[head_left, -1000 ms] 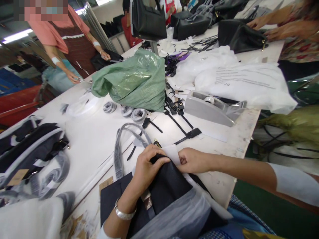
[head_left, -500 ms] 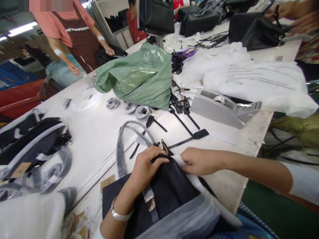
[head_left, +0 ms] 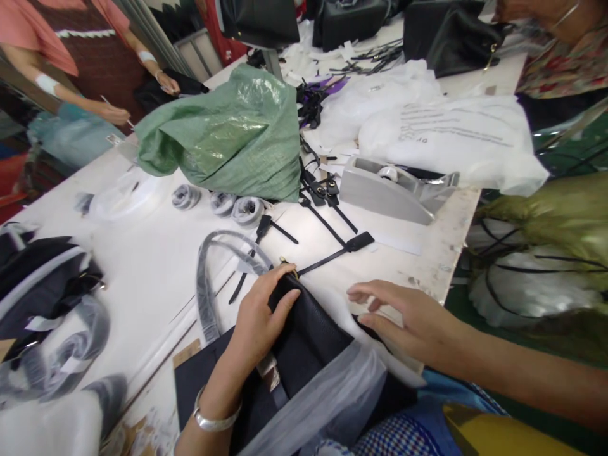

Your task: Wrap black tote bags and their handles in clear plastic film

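A black handbag [head_left: 313,345] lies tilted at the table's near edge, with a plastic-wrapped handle [head_left: 205,297] rising from its far side. My left hand [head_left: 261,304] grips the bag's top corner, thumb on the near face and fingers over the edge. To the right, my right hand [head_left: 392,313] is off the bag's edge, its fingers apart and holding nothing. White foam sheet [head_left: 332,304] lines the bag's right side between the hands. Clear plastic film [head_left: 323,392] crosses the bag's lower part.
A grey tape dispenser [head_left: 387,190] stands near the right edge. Beyond are black straps [head_left: 327,253], a green sack [head_left: 228,133] and white plastic bags [head_left: 441,136]. More wrapped handbags [head_left: 42,285] lie left. Co-workers stand at the far left and far right.
My right hand has let go of the white foam at the bag's edge and moved right, fingers opening. My left hand keeps its grip. The whole view has shifted.
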Motion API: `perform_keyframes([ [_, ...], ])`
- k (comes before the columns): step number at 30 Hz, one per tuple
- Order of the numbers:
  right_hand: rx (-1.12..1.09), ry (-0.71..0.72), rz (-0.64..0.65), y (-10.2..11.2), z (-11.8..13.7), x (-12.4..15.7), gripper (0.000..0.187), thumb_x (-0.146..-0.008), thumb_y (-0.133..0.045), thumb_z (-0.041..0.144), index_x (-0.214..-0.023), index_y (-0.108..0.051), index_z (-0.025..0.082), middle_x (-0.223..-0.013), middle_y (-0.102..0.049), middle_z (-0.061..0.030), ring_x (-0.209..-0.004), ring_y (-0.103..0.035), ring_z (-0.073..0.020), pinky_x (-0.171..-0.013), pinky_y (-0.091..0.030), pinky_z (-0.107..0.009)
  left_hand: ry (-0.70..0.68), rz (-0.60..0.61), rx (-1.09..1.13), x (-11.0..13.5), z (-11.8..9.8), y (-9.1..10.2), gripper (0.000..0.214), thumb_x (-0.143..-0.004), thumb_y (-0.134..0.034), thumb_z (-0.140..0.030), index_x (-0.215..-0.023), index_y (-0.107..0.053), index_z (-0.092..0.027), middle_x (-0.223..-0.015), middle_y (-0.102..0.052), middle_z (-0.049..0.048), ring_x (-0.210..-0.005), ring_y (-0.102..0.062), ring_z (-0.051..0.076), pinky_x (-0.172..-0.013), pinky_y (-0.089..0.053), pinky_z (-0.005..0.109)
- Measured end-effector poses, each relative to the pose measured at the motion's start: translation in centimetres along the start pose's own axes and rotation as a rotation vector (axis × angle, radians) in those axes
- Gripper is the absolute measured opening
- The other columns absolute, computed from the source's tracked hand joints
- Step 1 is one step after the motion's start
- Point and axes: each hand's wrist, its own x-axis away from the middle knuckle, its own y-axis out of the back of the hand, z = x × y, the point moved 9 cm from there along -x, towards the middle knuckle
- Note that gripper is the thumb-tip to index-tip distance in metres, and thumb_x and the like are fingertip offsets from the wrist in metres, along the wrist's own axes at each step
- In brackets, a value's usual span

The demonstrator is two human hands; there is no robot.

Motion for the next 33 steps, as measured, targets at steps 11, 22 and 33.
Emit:
perform_keyframes([
  [11,-0.116,-0.144,0.147,-3.3,-3.7,6.0,0.019,-0.092,-0.058,0.036,-0.101,-0.069,0.023,-0.085,-0.068,-0.0008,-0.071,-0.059,-0.0145,-0.064,-0.042,-0.025,-0.573,0.151,-0.233,0.2,-7.8,-4.6,0.029,-0.097,-0.053,-0.032,-0.118,-0.063,-0.015,-0.087,-0.071,0.006,-0.079,-0.062,0.02,-0.074,-0.045,0.035],
  [22,-0.008,0.197,0.373,-2.2,-2.4,5.2,0.034,-0.102,-0.038,0.03,-0.086,-0.065,0.018,-0.084,-0.063,-0.0056,-0.08,-0.058,-0.0167,-0.073,-0.042,-0.027,-0.639,0.047,-0.294,0.2,-6.8,-5.8,0.032,-0.097,-0.056,-0.028,-0.125,-0.059,-0.014,-0.059,-0.06,-0.0036,-0.056,-0.054,0.013,-0.059,-0.036,0.029],
  [33,-0.166,0.045,0.313,-2.8,-3.4,5.6,0.022,-0.097,-0.05,0.034,-0.102,-0.068,0.02,-0.092,-0.065,-0.005,-0.087,-0.059,-0.0192,-0.076,-0.042,-0.028,-0.576,0.388,-0.156,-1.0,-6.8,-6.4,0.046,-0.102,-0.034,-0.049,-0.11,-0.065,-0.017,-0.111,-0.07,0.0095,-0.106,-0.061,0.022,-0.108,-0.034,0.046],
])
